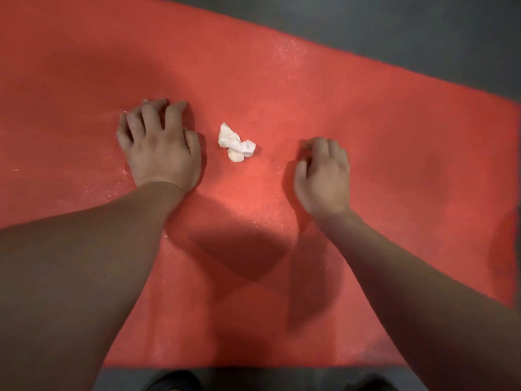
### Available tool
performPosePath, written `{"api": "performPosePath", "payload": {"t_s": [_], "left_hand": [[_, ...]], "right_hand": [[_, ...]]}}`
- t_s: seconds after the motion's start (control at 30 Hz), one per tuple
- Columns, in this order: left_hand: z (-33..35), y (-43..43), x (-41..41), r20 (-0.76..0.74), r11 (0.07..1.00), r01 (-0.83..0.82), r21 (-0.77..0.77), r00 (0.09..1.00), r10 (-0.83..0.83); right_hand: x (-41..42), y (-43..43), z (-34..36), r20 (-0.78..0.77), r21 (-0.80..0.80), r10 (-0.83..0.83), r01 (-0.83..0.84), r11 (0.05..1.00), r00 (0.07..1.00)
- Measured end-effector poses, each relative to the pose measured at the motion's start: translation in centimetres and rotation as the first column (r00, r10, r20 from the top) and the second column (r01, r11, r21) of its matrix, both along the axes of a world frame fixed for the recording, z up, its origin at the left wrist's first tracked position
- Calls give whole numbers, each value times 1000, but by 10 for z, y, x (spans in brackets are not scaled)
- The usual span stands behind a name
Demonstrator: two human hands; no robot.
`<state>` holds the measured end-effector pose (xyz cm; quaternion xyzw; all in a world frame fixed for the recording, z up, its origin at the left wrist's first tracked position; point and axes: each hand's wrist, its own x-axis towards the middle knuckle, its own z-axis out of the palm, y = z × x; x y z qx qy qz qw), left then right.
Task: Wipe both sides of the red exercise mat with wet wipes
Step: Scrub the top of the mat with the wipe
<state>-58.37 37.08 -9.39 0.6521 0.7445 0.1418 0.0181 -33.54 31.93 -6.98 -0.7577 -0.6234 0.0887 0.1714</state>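
Red textured foam exercise mat [282, 88] lies flat on the dark grey floor [423, 24] and fills most of the view. Left-hand grip [162, 148] rests on the mat, fingers spread and bent, holding nothing; right-hand grip [322, 176], blurred, is loosely curled and also empty. Crumpled white wet wipe [236, 142] lies on the mat between them, touched by neither.

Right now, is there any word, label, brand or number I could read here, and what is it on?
None can be read.
The red exercise mat shows only plain texture.
The crumpled wet wipe is blank white.
The grey floor bears no marks.
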Motion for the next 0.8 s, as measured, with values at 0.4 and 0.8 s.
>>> {"api": "performPosePath", "payload": {"t_s": [0.4, 0.8], "left_hand": [[18, -8, 5, 142, 977, 200, 75, 968, -209], [28, -33, 36, 262, 534, 846, -10, 517, -815]], "right_hand": [[3, -4, -14, 200, 2, -129, 131, 991, 971], [5, -5, -18, 189, 35, -132, 128, 991, 973]]}}
